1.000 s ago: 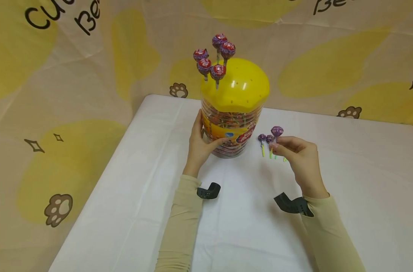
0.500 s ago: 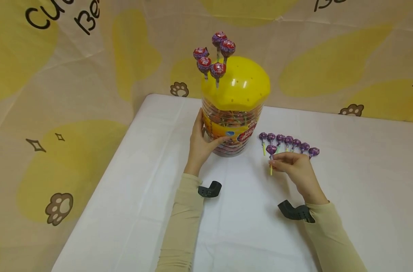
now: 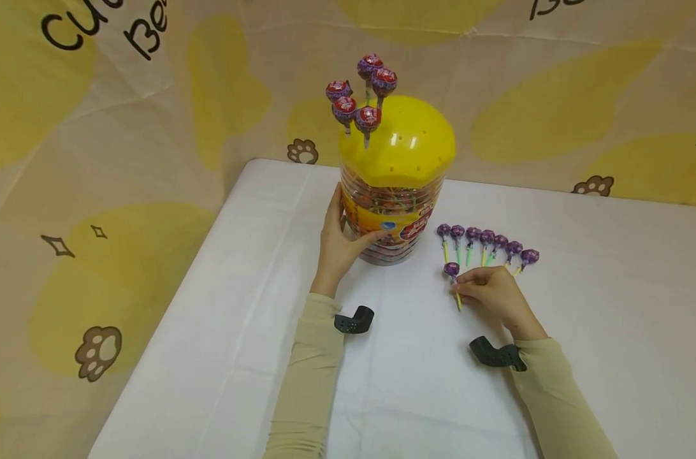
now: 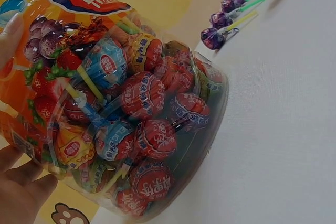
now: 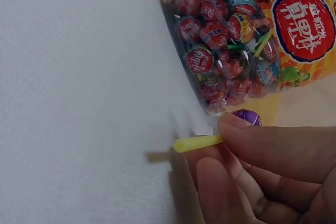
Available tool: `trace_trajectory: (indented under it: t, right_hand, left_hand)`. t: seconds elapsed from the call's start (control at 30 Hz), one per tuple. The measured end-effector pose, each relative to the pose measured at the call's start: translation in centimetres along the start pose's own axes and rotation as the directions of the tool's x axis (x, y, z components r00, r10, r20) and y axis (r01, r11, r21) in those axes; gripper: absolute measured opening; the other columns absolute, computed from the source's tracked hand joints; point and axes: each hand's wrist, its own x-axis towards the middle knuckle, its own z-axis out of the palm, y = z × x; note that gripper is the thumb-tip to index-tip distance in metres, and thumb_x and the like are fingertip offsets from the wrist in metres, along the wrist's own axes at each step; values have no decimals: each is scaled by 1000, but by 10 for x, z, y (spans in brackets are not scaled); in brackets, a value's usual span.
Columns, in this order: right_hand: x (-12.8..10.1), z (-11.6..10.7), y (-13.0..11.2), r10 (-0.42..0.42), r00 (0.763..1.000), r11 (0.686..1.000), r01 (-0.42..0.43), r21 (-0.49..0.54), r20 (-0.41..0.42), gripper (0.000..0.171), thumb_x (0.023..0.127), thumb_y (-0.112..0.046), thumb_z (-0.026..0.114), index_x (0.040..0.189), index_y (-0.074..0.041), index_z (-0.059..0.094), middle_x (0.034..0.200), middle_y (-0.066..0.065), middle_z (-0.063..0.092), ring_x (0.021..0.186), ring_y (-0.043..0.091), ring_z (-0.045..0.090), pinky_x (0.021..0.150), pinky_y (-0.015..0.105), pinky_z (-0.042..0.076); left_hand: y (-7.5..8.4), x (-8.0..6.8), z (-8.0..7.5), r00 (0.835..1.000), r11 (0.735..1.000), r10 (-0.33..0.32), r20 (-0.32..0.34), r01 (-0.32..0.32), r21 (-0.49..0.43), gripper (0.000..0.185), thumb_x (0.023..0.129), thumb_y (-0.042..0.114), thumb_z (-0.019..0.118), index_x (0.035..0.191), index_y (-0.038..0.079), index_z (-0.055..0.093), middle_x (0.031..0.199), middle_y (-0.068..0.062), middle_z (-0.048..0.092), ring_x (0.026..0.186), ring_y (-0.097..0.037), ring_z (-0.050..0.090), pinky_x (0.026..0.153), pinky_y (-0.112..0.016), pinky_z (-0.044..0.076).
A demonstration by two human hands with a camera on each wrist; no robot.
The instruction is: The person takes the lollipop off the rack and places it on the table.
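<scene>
Both arms wear long beige sleeves; at each wrist sits a small black curved piece, perhaps a camera mount.

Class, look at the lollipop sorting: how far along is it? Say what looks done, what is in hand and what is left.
Done: five lollipops stand in holes of the tub's yellow lid, and seven purple lollipops lie in a row on the table. In hand: the right hand pinches another purple lollipop by its stick near the row; the left hand holds the tub. Left: the tub looks mostly full, and many lid holes are empty.
</scene>
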Motion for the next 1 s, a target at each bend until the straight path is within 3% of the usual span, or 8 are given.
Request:
trace_trajectory:
  t: [0.3, 0.6, 1.0]
  right_hand:
    - [6, 0, 10, 32, 999, 998, -31, -46, 23, 25, 85, -7, 68, 98, 14, 65, 80, 9, 71, 64, 7, 64, 61, 18, 55]
    - [7, -2, 11, 50, 999, 993, -49, -103, 12, 24, 84, -13, 70, 91, 10, 69, 67, 1, 67, 58, 6, 58, 57, 15, 49]
    - [6, -4, 7, 34, 999, 995, -30, -94, 36, 23, 85, -13, 70, 93, 9, 70, 74, 5, 70, 61, 9, 61, 58, 19, 53]
  left_hand:
    - [1, -1, 0, 1000, 1000, -1, 5, 1, -6, 116, 65, 60, 69, 153, 13, 10, 156, -8, 17, 141, -20, 20, 115, -34, 22]
    - [2, -1, 2, 1000, 1000, -20, 5, 20, 13, 103, 77, 22, 80, 153, 13, 10, 155, -7, 18, 141, -20, 20, 115, -34, 23]
    - [3, -2, 1, 1000, 999, -26, -8, 26, 19, 102, 77, 18, 79, 153, 13, 11, 156, -7, 18, 141, -19, 20, 115, -35, 22]
